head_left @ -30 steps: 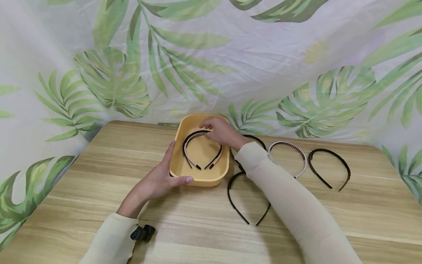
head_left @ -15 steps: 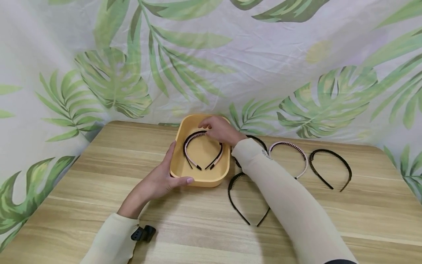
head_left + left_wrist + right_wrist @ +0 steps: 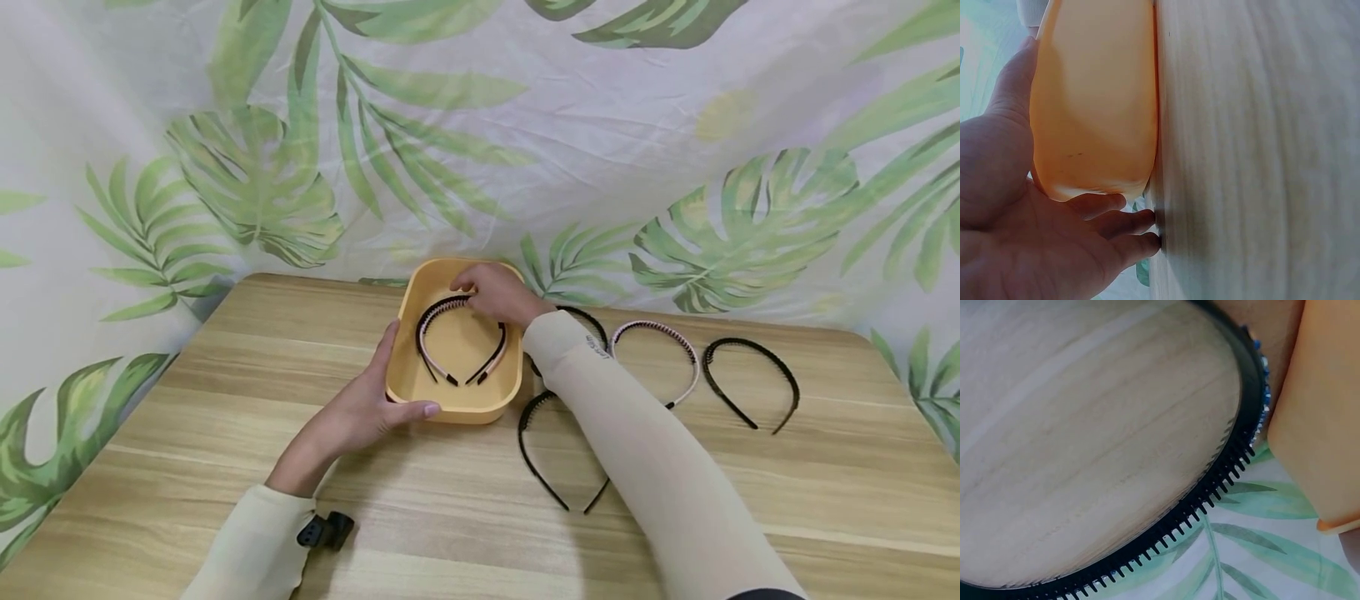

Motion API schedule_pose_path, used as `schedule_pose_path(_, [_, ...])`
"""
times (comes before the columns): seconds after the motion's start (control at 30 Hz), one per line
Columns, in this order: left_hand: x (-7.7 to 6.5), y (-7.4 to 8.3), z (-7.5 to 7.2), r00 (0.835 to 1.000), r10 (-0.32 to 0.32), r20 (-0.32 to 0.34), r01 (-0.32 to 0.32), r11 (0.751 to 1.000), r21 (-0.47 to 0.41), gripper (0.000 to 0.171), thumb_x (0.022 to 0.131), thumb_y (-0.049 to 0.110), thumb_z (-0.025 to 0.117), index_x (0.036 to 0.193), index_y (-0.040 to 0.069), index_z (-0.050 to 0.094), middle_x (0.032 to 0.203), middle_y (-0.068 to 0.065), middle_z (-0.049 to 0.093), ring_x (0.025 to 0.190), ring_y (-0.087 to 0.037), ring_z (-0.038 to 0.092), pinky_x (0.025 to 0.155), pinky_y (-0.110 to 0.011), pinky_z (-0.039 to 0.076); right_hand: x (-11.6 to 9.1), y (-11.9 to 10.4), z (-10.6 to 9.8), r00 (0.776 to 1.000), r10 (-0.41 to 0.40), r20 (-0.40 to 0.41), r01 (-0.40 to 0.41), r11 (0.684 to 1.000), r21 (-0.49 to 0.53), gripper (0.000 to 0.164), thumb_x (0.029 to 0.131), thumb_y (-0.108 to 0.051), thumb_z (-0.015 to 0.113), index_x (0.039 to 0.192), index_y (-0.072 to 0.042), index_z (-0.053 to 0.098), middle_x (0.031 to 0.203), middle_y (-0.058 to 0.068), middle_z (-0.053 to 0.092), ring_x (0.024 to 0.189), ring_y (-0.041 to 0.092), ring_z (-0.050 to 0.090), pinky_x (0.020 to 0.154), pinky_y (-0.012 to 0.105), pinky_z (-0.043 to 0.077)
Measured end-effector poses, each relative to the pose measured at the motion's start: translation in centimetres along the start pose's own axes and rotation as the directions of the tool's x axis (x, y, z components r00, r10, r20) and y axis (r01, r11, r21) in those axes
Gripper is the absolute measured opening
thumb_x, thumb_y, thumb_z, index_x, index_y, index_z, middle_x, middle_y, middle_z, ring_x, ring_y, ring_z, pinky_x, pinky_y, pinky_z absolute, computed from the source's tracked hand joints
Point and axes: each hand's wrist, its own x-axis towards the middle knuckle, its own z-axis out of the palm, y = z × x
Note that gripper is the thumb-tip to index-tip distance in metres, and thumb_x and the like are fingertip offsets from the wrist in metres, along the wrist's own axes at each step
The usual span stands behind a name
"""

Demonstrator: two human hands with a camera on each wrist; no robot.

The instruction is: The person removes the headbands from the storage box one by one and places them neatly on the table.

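A yellow rectangular box (image 3: 453, 413) stands on the table. My left hand (image 3: 356, 412) grips its near left corner, thumb over the front rim and fingers along the left side. In the left wrist view, the fingertips touch the box wall (image 3: 1094, 106) and the table. Inside the box lie headbands, a black one (image 3: 419, 342) and a pink one (image 3: 437, 363), nested with their ends towards me. My right hand (image 3: 498, 293) reaches over the right rim and pinches the top of these bands; which band it holds is hard to tell.
Right of the box lie more headbands: a black one (image 3: 592, 318) partly under my right sleeve, a pink one (image 3: 692, 350), a black one (image 3: 783, 367) farther right and a black one (image 3: 534, 467) nearer. A toothed black headband (image 3: 1210, 481) fills the right wrist view. A leaf-print cloth (image 3: 450, 150) hangs behind.
My right forearm has shifted slightly left, while the right hand stays at the top of the headbands in the box. The left hand and the box have not visibly moved.
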Motion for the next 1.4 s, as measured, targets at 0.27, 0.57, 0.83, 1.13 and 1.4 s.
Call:
schedule_pose_path(0.27, [-0.04, 0.13, 0.05, 1.0, 0.005, 0.0, -0.005, 1.0, 0.006, 0.129, 0.091, 0.037, 0.084, 0.167, 0.021, -0.019, 0.174, -0.026, 0.009, 0.151, -0.043, 0.039, 0.123, -0.058, 0.032, 0.14, 0.24, 0.06, 1.0, 0.022, -0.003, -0.022, 1.0, 0.009, 0.036, 0.1, -0.003, 0.062, 0.134, -0.011, 0.073, 0.131, 0.008, 0.074, 0.124, 0.025, 0.067, 0.103, 0.039, 0.054])
schedule_pose_path(0.57, [-0.1, 0.16, 0.12, 1.0, -0.01, 0.007, 0.01, 1.0, -0.005, 0.13, 0.09, 0.039, 0.084, 0.167, 0.021, -0.02, 0.174, -0.026, 0.009, 0.15, -0.043, 0.041, 0.123, -0.057, 0.032, 0.15, 0.18, 0.39, 1.0, 0.03, 0.009, -0.029, 0.996, -0.082, 0.036, 0.1, -0.002, 0.064, 0.132, -0.015, 0.075, 0.135, 0.002, 0.073, 0.13, 0.022, 0.064, 0.109, 0.036, 0.051])
schedule_pose_path(0.83, [-0.17, 0.16, 0.0, 1.0, -0.004, 0.004, 0.004, 1.0, -0.01, 0.129, 0.091, 0.036, 0.084, 0.167, 0.021, -0.02, 0.174, -0.027, 0.01, 0.149, -0.042, 0.042, 0.122, -0.057, 0.034, 0.24, 0.14, 0.37, 1.0, 0.006, -0.008, -0.007, 0.993, -0.114, 0.039, 0.098, 0.002, 0.063, 0.13, -0.016, 0.076, 0.134, 0.001, 0.073, 0.133, 0.022, 0.063, 0.112, 0.035, 0.049])
schedule_pose_path(1.13, [-0.18, 0.19, 0.05, 1.0, 0.002, 0.002, -0.002, 1.0, 0.0, 0.13, 0.091, 0.039, 0.083, 0.167, 0.022, -0.02, 0.174, -0.026, 0.009, 0.15, -0.042, 0.04, 0.123, -0.058, 0.032, 0.19, 0.13, 0.4, 1.0, 0.005, -0.025, -0.009, 0.989, -0.149, 0.04, 0.098, 0.003, 0.061, 0.129, -0.017, 0.077, 0.133, 0.001, 0.074, 0.132, 0.022, 0.064, 0.107, 0.034, 0.051])
schedule_pose_path(1.4, [-0.22, 0.39, 0.04, 1.0, -0.001, -0.001, 0.001, 1.0, -0.004, 0.128, 0.091, 0.036, 0.083, 0.167, 0.02, -0.02, 0.174, -0.027, 0.008, 0.15, -0.043, 0.041, 0.124, -0.057, 0.031, 0.24, 0.21, 0.57, 0.998, 0.022, -0.051, -0.028, 0.99, -0.137, 0.043, 0.097, 0.006, 0.056, 0.127, -0.017, 0.078, 0.133, 0.002, 0.074, 0.133, 0.024, 0.063, 0.103, 0.035, 0.052])
